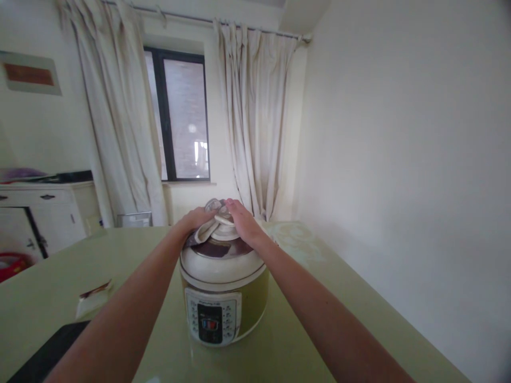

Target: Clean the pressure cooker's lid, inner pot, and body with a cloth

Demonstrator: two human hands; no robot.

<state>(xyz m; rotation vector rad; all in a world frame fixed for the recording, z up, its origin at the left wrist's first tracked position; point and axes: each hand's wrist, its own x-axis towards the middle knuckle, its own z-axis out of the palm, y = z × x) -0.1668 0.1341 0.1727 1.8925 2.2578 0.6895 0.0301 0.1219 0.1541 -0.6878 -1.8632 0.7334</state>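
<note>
A white electric pressure cooker [223, 270] with a control panel on its front stands upright on the table, its lid on. A crumpled grey-white cloth [205, 232] lies over the top of the lid, bunched about the raised handle and hanging down on the left. My left hand [196, 218] is closed on the cloth at the left of the handle, its fingertips hidden behind the folds. From the right, my right hand [244, 223] grips the bunched cloth against the handle. Its fingers point away from me and are partly hidden.
The pale green table [311, 314] extends around the cooker. A small packet [93, 299] and a dark flat object [48, 351] lie at the left. Beyond are a white cabinet [51, 213], a red basin [14, 265], curtains [255, 117] and a window [186, 117]. A wall borders the right side.
</note>
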